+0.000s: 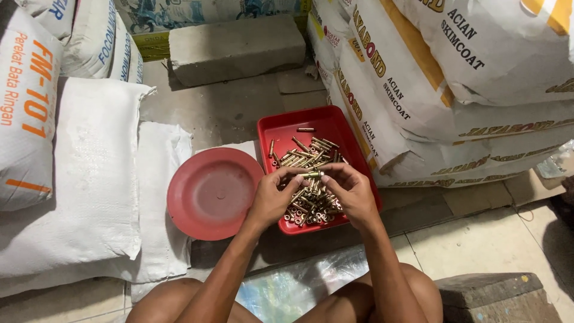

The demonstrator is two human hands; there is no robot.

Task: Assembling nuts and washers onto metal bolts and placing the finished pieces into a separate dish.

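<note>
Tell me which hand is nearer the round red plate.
Left. The left hand sits just beside the round red plate's right rim; the right hand is farther off, over the red tray of bolts.

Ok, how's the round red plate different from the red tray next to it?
The round plate is a circular, shallow dish and holds nothing that shows; the tray is rectangular with raised walls and holds a heap of brass-coloured metal sleeves. The plate lies apart from both hands; the left hand and right hand work over the tray. Both are red and lie flat on the floor.
</note>
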